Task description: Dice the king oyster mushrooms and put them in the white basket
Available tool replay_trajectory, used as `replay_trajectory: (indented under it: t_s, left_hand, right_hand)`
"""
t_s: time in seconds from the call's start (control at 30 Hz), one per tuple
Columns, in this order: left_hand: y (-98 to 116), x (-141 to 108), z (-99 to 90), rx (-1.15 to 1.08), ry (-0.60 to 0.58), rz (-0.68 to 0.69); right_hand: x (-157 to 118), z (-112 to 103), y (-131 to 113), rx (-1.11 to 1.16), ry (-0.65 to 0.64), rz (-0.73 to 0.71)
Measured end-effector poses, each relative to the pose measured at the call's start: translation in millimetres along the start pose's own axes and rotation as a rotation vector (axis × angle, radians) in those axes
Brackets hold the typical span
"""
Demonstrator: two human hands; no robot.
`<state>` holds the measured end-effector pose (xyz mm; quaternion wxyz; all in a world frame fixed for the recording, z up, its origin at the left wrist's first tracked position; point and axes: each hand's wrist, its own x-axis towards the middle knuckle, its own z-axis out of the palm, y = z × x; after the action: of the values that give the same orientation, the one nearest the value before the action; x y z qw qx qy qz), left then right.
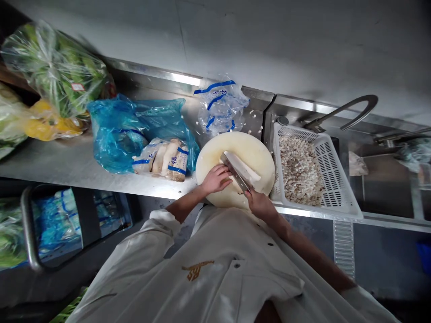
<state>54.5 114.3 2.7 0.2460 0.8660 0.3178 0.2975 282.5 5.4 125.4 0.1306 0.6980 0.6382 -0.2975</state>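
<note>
Nearest, a white jacket [242, 246] with gold embroidery [198, 269], too slanted to read surely, on the near side of the round cutting board [245, 143]. On the board, a long pale piece [249, 169], probably mushroom, along the right side of a cleaver [235, 172]. Right hand [259, 204] at the board's near edge, closed firmly round the handle; left hand [216, 178] on the board's left half, fingers together and half curled, beside the blade. Cannot tell of anything pinned beneath the fingertips. For clean cutting, best to tuck those fingertips back, guide the blade against the knuckles and keep slices even. Right of the board, a white basket [328, 163] of chopped pieces [299, 166], handy for matching size. Left of the board on the counter [67, 157], a clear packet [175, 159] with blue bands and a character, apparently 福, against a blue bag [114, 130]; beyond the board, a crumpled clear bag [220, 105] with blue writing, not legible. Far left of the board, bagged greens [67, 67] with a small label [77, 86], unreadable.
</note>
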Motion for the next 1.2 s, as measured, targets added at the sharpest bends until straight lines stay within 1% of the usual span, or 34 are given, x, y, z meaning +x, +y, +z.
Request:
replay_trajectory:
  t_s: [0.07, 0.13, 0.2, 0.27, 0.37, 0.47, 0.53, 0.57, 0.6, 0.67, 0.73, 0.77, 0.83, 0.93, 1.0, 1.13, 1.17, 1.2]
  left_hand:
    - [-1.7, -0.3, 0.5, 0.014, 0.008, 0.001]
    - [-1.6, 0.4, -0.7, 0.028, 0.016, -0.004]
    - [0.4, 1.6, -3.4, 0.038, 0.016, -0.014]
    - [3.3, 1.8, -6.8, 0.051, -0.004, -0.01]
    - [6.8, 0.2, -11.8, 0.087, -0.052, 0.016]
    - [10.0, 4.8, -17.4, 0.166, -0.11, 0.03]
    - [13.4, 18.0, -21.2, 0.249, -0.141, 0.018]
    - [15.6, 27.9, -22.8, 0.29, -0.176, 0.018]
    - [18.0, 39.1, -23.9, 0.321, -0.234, 0.032]
    - [22.5, 61.6, -25.0, 0.362, -0.397, 0.088]
    - [25.9, 76.6, -24.9, 0.399, -0.53, 0.132]
    - [26.9, 79.4, -24.8, 0.42, -0.567, 0.138]
    - [27.7, 76.4, -25.4, 0.462, -0.604, 0.129]
    - [27.7, 63.3, -30.3, 0.494, -0.637, 0.104]
    - [28.0, 60.2, -36.5, 0.501, -0.683, 0.076]
    - [27.7, 70.8, -55.0, 0.453, -0.89, 0.03]
    - [26.9, 73.2, -60.2, 0.434, -0.916, 0.033]
    - [25.8, 74.2, -65.1, 0.419, -0.911, 0.036]
  right_hand:
    - [14.0, 2.7, -9.9, 0.042, -0.024, 0.023]
    - [21.5, -0.6, -17.3, 0.084, -0.024, 0.016]
    - [19.3, -9.2, -19.8, 0.127, -0.015, -0.021]
    - [8.8, -20.5, -16.8, 0.172, -0.004, -0.056]
    - [-13.6, -36.6, -2.3, 0.246, 0.043, -0.093]
    - [-30.2, -50.2, 20.8, 0.317, 0.151, -0.113]
    - [-32.6, -56.9, 38.0, 0.329, 0.242, -0.087]
    - [-30.8, -58.8, 46.5, 0.321, 0.282, -0.054]
    - [-27.1, -59.4, 54.5, 0.31, 0.312, -0.015]
    - [-16.3, -55.4, 69.0, 0.286, 0.329, 0.068]
    - [-4.6, -44.6, 80.8, 0.284, 0.273, 0.115]
    - [0.1, -37.2, 85.7, 0.292, 0.227, 0.117]
    - [5.5, -20.9, 93.5, 0.316, 0.149, 0.103]
    - [5.5, -2.6, 101.3, 0.342, 0.108, 0.073]
    - [4.3, 1.3, 105.4, 0.347, 0.108, 0.049]
    - [8.2, -3.9, 113.2, 0.319, 0.09, -0.013]
    - [10.1, -5.6, 114.7, 0.31, 0.087, -0.031]
    - [11.7, -7.0, 115.8, 0.305, 0.082, -0.048]
